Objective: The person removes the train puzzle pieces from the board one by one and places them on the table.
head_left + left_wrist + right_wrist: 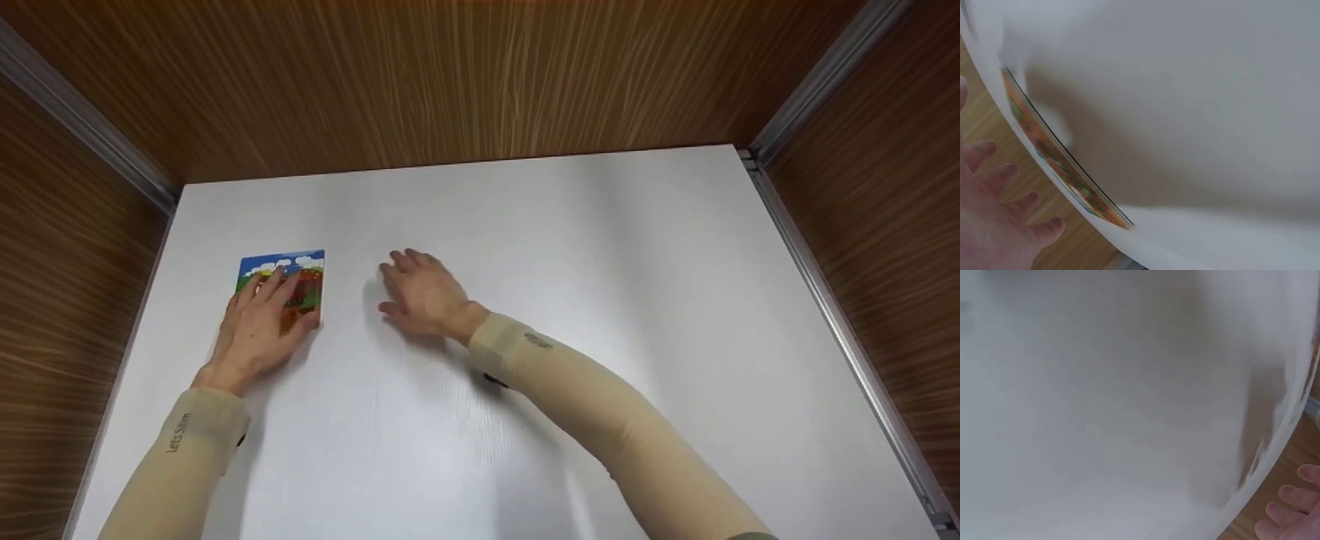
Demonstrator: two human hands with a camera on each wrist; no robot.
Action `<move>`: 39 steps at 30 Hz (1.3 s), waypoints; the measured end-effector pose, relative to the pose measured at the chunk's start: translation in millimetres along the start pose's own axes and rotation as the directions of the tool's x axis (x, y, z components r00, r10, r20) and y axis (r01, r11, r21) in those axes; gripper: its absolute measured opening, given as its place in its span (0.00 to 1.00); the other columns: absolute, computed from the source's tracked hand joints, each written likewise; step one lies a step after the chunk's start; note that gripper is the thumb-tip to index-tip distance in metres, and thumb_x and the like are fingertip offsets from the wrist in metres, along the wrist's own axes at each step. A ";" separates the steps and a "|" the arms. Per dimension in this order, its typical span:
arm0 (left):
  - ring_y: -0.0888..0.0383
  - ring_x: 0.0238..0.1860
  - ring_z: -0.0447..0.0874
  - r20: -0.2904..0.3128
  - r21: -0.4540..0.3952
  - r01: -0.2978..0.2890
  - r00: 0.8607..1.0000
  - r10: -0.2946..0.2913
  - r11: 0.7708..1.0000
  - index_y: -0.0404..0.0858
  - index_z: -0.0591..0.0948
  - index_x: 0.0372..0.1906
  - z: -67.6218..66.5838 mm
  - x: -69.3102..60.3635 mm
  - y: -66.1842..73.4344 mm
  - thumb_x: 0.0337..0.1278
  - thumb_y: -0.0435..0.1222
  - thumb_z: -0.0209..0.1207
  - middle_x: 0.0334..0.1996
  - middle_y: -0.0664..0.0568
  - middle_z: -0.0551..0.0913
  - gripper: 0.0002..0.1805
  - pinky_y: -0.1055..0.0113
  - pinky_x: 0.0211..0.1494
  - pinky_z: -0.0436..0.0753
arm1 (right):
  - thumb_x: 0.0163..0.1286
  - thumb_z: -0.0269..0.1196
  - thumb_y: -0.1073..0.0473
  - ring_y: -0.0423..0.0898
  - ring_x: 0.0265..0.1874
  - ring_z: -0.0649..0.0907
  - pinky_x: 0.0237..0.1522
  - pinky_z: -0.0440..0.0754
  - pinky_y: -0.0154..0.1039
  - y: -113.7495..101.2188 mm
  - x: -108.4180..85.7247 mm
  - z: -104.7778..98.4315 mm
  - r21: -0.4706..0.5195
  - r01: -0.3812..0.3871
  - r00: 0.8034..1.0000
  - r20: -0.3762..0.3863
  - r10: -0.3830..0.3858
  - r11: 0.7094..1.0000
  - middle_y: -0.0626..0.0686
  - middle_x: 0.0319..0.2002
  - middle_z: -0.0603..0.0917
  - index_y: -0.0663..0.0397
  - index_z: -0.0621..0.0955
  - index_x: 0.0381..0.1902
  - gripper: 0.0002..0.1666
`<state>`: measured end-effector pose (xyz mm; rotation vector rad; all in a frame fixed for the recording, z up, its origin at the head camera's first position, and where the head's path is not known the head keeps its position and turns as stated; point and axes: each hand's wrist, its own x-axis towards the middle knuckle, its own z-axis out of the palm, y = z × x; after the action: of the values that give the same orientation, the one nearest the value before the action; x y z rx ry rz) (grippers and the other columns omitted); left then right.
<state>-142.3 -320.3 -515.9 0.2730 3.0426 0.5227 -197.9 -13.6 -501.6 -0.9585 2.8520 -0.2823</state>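
Note:
A colourful picture card or thin book, blue with white clouds at its top, lies flat at the left of the white table. My left hand is over its lower left part, fingers spread and nearly straight. In the left wrist view the picture piece appears edge-on, with the fingers of my left hand beside it; contact is hard to tell. To its right, my right hand is held low over the table with relaxed fingers and holds nothing. The right wrist view shows my right hand at its lower right corner.
The white table is bounded by a brown wood-grain panel at the back and similar panels at both sides. Metal rails run along the side edges.

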 end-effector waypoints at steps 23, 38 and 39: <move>0.20 0.89 0.49 0.079 -0.030 0.086 0.993 -0.083 0.996 0.35 0.68 0.87 0.5 -14.8 -36.0 0.81 0.58 0.60 0.90 0.27 0.56 0.44 0.19 0.84 0.58 | 0.86 0.53 0.26 0.52 0.94 0.57 0.94 0.53 0.46 -82.2 49.8 36.7 -0.035 0.053 0.978 0.202 -0.045 0.998 0.50 0.94 0.54 0.41 0.54 0.94 0.52; 0.20 0.88 0.51 0.095 -0.013 0.111 0.990 -0.109 0.994 0.36 0.69 0.86 3.1 -14.9 -38.1 0.80 0.56 0.62 0.89 0.27 0.57 0.43 0.18 0.82 0.61 | 0.89 0.46 0.27 0.47 0.96 0.48 0.95 0.51 0.44 -98.5 57.0 45.1 -0.128 0.174 0.939 0.319 -0.126 0.976 0.47 0.96 0.44 0.39 0.48 0.95 0.49; 0.20 0.88 0.51 0.100 -0.008 0.113 0.989 -0.112 0.994 0.36 0.69 0.86 2.1 -14.6 -38.3 0.81 0.57 0.62 0.89 0.27 0.57 0.43 0.18 0.82 0.62 | 0.89 0.46 0.27 0.46 0.96 0.48 0.95 0.51 0.44 -98.7 57.3 44.7 -0.130 0.177 0.939 0.321 -0.127 0.976 0.47 0.96 0.44 0.39 0.49 0.95 0.49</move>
<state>-134.1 -357.7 -530.5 0.1219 2.9355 0.5067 -177.8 -131.8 -527.2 -1.1421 2.5451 0.0788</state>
